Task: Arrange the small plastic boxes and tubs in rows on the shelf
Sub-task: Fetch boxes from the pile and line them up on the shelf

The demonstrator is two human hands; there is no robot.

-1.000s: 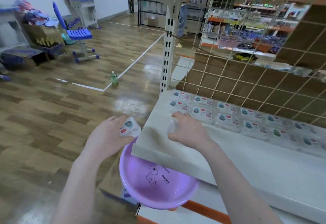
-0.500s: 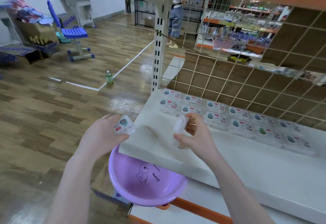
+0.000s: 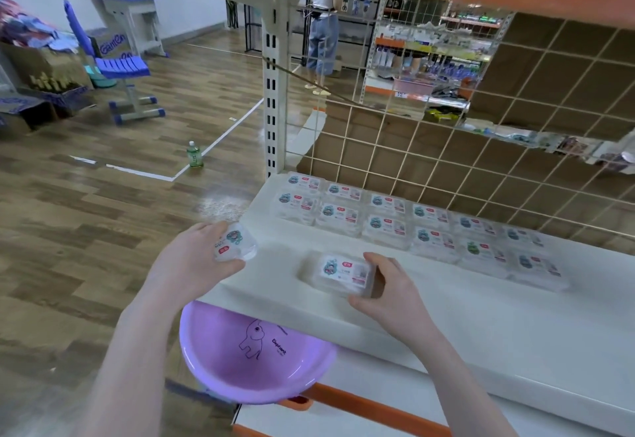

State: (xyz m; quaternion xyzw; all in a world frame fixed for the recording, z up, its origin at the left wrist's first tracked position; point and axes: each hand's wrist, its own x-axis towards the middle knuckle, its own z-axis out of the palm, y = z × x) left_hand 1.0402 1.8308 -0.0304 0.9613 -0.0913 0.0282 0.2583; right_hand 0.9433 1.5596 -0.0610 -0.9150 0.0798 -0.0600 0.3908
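The white shelf [image 3: 481,316] serves as the landmark. Along its back edge, just in front of the wire grid panel [image 3: 446,168], clear plastic boxes [image 3: 388,227] with printed labels lie flat in two rows. The back row shows six boxes and the front row six, twelve in all, each touching or nearly touching its neighbour. The rows start at the shelf's left end beside the slotted upright post [image 3: 271,75] and run rightward.

One more clear box [image 3: 343,273] lies flat on the shelf in front of those rows, apart from them, near the shelf's front left corner. The right hand [image 3: 388,294] holds it, fingers curled round its right end and thumb on its near edge.

The left hand [image 3: 192,261] is just off the shelf's left edge, gripping one small round clear tub [image 3: 235,242] with a label on its lid; the tub is in the air, tilted, beside the shelf corner.

Below the shelf's front left corner sits one purple basin [image 3: 254,354] with an elephant drawing inside, partly under the shelf.

On the wooden floor, well left of the shelf, stands one green bottle [image 3: 194,156] and one blue chair [image 3: 117,65]. Behind the grid, one person [image 3: 323,34] stands.
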